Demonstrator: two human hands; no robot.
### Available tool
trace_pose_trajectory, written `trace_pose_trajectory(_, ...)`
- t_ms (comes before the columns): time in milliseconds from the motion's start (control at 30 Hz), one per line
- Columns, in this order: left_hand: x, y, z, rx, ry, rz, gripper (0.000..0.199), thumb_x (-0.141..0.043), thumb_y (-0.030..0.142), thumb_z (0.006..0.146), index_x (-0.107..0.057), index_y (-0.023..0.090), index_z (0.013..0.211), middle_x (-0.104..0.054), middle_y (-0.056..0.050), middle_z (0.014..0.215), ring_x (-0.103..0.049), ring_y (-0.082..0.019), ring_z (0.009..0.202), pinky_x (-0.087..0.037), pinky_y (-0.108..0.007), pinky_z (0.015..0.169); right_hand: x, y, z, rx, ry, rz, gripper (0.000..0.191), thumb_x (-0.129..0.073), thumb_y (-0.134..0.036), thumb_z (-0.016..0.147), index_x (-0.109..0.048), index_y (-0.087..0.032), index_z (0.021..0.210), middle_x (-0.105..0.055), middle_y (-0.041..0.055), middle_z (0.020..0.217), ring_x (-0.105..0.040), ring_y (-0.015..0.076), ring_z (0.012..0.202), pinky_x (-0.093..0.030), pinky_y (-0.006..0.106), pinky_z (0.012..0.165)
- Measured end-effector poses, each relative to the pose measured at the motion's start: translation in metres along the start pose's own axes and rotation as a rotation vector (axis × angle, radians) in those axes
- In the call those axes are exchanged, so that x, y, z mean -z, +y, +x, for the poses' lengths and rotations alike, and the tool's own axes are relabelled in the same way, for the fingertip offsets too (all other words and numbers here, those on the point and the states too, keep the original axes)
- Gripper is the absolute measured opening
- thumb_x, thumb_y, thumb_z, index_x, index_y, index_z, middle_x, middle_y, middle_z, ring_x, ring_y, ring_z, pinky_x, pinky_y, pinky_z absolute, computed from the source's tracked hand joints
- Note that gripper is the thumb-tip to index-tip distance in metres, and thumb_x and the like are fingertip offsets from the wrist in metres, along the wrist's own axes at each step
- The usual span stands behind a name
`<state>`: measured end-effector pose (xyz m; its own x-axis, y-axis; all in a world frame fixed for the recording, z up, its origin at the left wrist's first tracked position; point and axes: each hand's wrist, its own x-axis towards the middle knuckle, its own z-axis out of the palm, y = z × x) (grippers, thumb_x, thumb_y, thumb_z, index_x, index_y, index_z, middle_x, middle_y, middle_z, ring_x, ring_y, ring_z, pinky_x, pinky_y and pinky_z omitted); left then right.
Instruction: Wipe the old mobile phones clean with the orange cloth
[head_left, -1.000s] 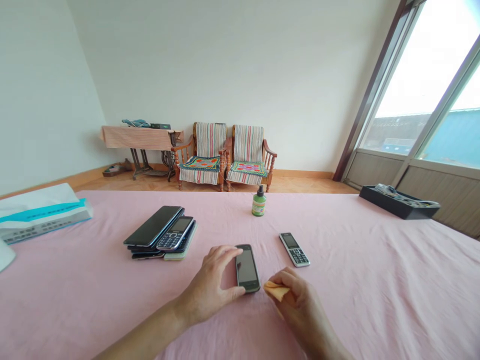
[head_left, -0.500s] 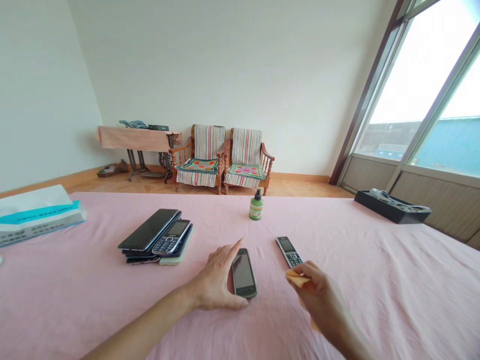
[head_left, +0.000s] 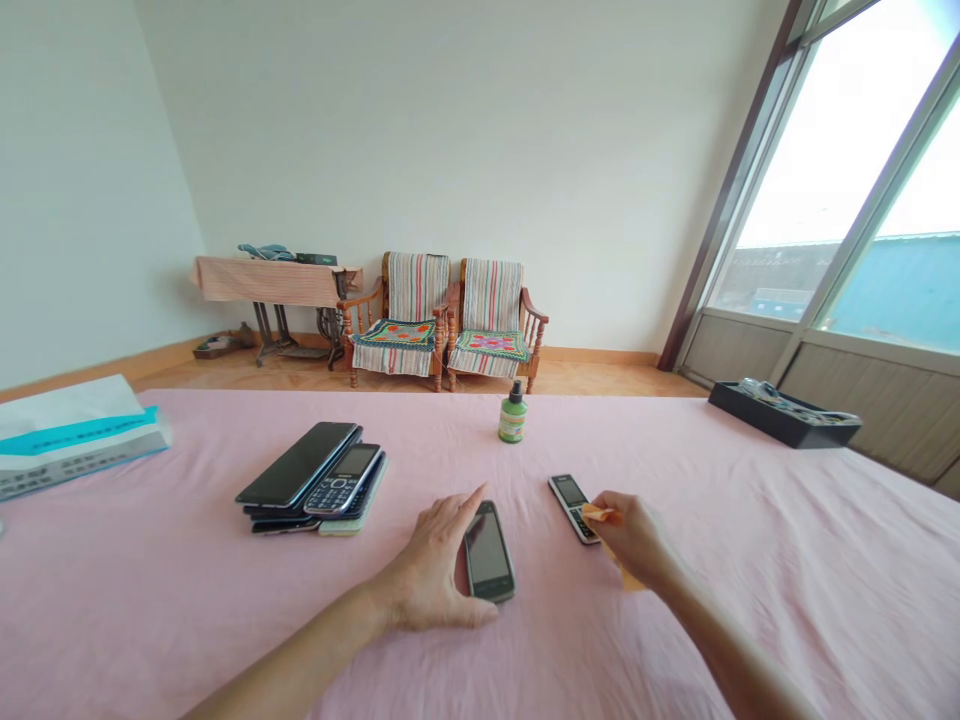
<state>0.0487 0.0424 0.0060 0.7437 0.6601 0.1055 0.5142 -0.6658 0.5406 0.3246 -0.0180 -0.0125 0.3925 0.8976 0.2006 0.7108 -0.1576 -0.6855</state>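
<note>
My left hand (head_left: 431,565) lies on the pink cloth with thumb and forefinger spread apart around the left side of a dark touchscreen phone (head_left: 489,552). Its fingertip is by the phone's top end and its thumb by the bottom; a firm grip on it cannot be made out. My right hand (head_left: 634,537) is closed on a yellow-orange cloth (head_left: 600,513), part of which hangs below the palm. That cloth is at the keypad of a small silver-and-black keypad phone (head_left: 571,492), which lies flat, partly covered by the fingers.
Left of my hands is a stack of phones (head_left: 300,465), a keypad phone (head_left: 343,478) on it. A green spray bottle (head_left: 513,415) stands upright farther back. A black box (head_left: 784,415) sits at the far right, a white-and-blue package (head_left: 79,440) at the left. Two chairs (head_left: 442,320) stand beyond.
My right hand has moved up and slightly left with the cloth, onto the keypad phone's lower part. The keypad phone has shifted slightly left. My left hand stays by the touchscreen phone.
</note>
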Motion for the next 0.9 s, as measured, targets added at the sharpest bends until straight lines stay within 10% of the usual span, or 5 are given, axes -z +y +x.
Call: trace_pose_trajectory(900, -0.006, -0.002, -0.002, -0.034, 0.139, -0.05, 0.112, -0.08, 0.03, 0.052, -0.018, 0.023, 0.145, -0.038, -0.011, 0.139, -0.033, -0.036, 0.128, -0.027, -0.049, 0.109, -0.014, 0.005, -0.022, 0.031, 0.062, 0.06, 0.016, -0.053, -0.028, 0.071, -0.063, -0.018, 0.063, -0.065, 0.0024, 0.063, -0.059, 0.0168, 0.057, -0.039, 0.023, 0.053)
